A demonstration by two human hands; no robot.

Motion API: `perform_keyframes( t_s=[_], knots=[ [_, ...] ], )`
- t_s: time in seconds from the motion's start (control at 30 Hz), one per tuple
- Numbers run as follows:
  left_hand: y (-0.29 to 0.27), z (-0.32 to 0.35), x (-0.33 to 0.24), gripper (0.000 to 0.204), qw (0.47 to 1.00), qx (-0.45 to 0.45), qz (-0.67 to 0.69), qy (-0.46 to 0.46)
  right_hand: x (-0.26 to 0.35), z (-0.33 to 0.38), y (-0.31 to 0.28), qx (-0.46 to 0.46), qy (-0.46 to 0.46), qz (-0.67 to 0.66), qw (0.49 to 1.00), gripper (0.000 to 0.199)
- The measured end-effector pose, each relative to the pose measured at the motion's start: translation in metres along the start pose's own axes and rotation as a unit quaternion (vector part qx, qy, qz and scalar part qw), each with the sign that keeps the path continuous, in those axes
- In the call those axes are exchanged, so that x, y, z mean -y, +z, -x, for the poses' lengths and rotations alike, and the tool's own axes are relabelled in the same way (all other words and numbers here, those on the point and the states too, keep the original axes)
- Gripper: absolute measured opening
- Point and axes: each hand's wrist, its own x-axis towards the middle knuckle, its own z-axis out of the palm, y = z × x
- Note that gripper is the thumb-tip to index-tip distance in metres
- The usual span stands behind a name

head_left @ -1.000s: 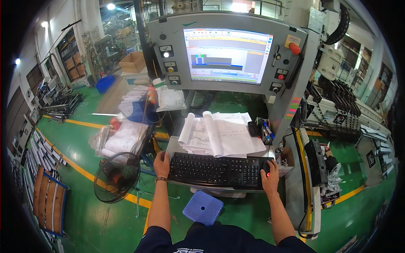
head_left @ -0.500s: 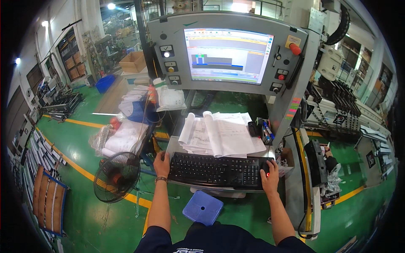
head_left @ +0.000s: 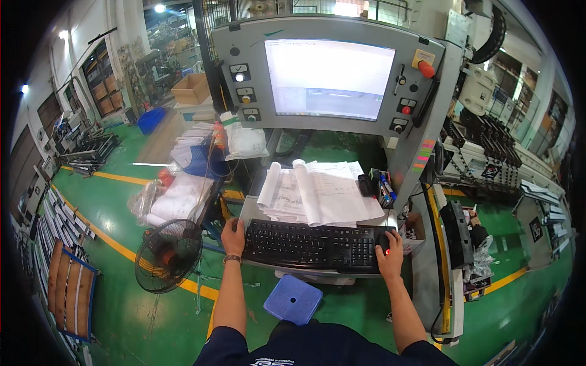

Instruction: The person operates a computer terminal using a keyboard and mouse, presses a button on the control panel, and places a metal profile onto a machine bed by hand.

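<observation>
At the bottom of my view, I have a dark cloth shirt (head_left: 332, 343), and just beyond it a square blue stool (head_left: 293, 299) with a small round hole in its flat, hard top. Over the tray (head_left: 250, 211), I see the right hand (head_left: 389, 256) resting on the mouse (head_left: 384, 233), its fingers curved around the dark, rounded shell, a red glow showing beside them. The left hand (head_left: 232, 236) sits just beside the keyboard (head_left: 305, 245), at that slab's left end, its fingers bent; I cannot tell whether it grips the tray's edge or only lies there. The mouse is at the other end of the keyboard, a long black block of small, matte keys.

Behind the keys I find a loose heap of papers (head_left: 342, 198), thin and creased, some sheets curled into tubes. Slim pens (head_left: 386, 189) stand to their right. Well to the left is the fan (head_left: 168, 256), its round cage of fine dark wire.

Beyond the papers I face the panel (head_left: 329, 125), smooth and grey, framing a glossy screen (head_left: 332, 73), mostly white with a greyish band low down. A rounded red knob (head_left: 426, 69) juts out at its right. Farther left I make out a bulging white bag (head_left: 245, 141), then a straight-sided, open brown box (head_left: 190, 91) and a blue bin (head_left: 152, 121) on the shiny green floor.
</observation>
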Motion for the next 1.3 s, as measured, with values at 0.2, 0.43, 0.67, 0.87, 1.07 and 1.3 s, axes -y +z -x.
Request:
perform_keyframes(
  t_s=[0.2, 0.43, 0.67, 0.87, 1.07, 1.3],
  knots=[
    [0.001, -0.002, 0.008, 0.038, 1.000, -0.003, 0.005, 0.003, -0.004, 0.003, 0.004, -0.027, 0.001, -0.006, 1.000, 0.056],
    [0.003, -0.002, 0.008, 0.038, 1.000, -0.004, -0.002, 0.005, -0.006, 0.005, 0.002, -0.036, 0.004, 0.002, 0.999, 0.055],
    [0.002, -0.001, 0.006, 0.038, 1.000, -0.007, -0.004, 0.004, -0.002, 0.006, 0.001, -0.041, 0.012, -0.002, 0.999, 0.053],
    [0.001, -0.003, 0.008, 0.038, 1.000, -0.009, -0.002, 0.002, -0.002, 0.006, 0.002, -0.050, 0.003, 0.005, 0.999, 0.052],
    [0.002, -0.001, 0.005, 0.038, 1.000, -0.004, 0.011, -0.006, -0.001, 0.006, 0.001, -0.040, 0.026, 0.008, 0.999, 0.053],
    [0.002, -0.002, 0.005, 0.037, 1.000, -0.002, -0.010, -0.012, -0.002, 0.006, 0.001, -0.046, 0.024, 0.011, 0.999, 0.053]
  ],
)
